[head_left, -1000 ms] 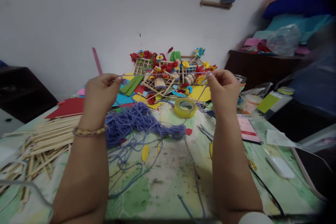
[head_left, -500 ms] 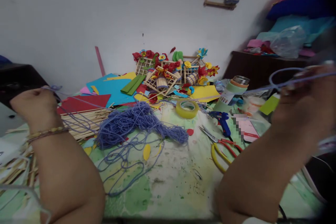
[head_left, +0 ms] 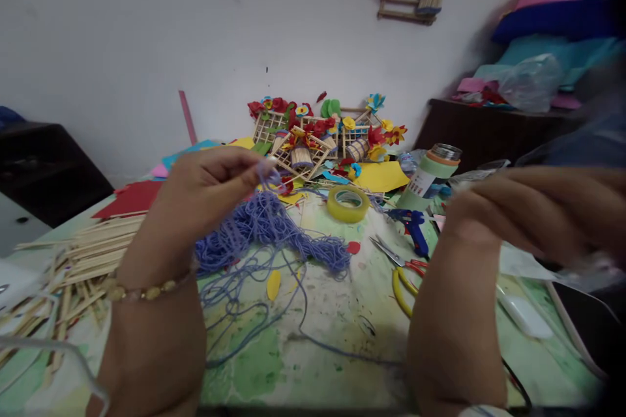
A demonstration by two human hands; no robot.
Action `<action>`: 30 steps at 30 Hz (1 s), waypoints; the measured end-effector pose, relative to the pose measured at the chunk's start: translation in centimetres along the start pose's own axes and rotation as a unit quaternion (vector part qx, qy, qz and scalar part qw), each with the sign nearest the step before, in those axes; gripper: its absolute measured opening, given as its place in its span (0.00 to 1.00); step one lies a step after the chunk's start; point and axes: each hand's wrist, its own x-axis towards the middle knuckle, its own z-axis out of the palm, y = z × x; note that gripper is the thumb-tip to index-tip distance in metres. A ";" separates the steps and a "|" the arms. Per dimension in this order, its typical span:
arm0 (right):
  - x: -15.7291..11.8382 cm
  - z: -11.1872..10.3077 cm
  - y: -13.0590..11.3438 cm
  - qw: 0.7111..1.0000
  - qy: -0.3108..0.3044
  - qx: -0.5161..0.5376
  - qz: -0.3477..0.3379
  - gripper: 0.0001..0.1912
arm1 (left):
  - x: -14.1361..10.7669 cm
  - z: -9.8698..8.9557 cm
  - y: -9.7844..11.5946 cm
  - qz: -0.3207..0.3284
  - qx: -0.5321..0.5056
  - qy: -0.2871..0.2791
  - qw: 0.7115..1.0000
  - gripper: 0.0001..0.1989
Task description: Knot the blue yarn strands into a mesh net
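My left hand is raised over the heap of yarn, thumb and fingertips pinched on a small bunch of purple yarn. Below and behind it lies the tangled purple yarn heap, from which loose strands trail across the table. One strand runs to the right towards my right forearm. At the right edge, my right hand hangs palm down with bent fingers. Motion blurs those fingers, so whether they hold anything is unclear. Scissors with red and yellow handles lie left of my right forearm.
A yellow tape roll, a blue glue gun and a green bottle stand or lie beyond the scissors. Stick-and-paper flower crafts line the wall. Thin wooden sticks are piled at left, near red paper.
My left hand has moved inward from the far left, holding yarn bunched at its fingertips. My right hand has dropped and turned palm down. The yarn line stretched towards both hands is gone.
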 end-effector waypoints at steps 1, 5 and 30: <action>0.1 1.2 0.4 0.999 -0.029 0.010 0.012 0.19 | -0.4 0.5 0.5 0.015 0.007 -0.039 0.999 0.06; 0.9 7.2 2.4 0.985 -0.151 0.059 0.067 0.20 | -0.8 1.6 0.7 0.038 0.053 -0.119 0.991 0.10; 1.8 5.2 3.0 0.980 -0.162 0.054 0.106 0.15 | 0.4 2.4 -0.6 0.001 0.001 -0.184 0.983 0.15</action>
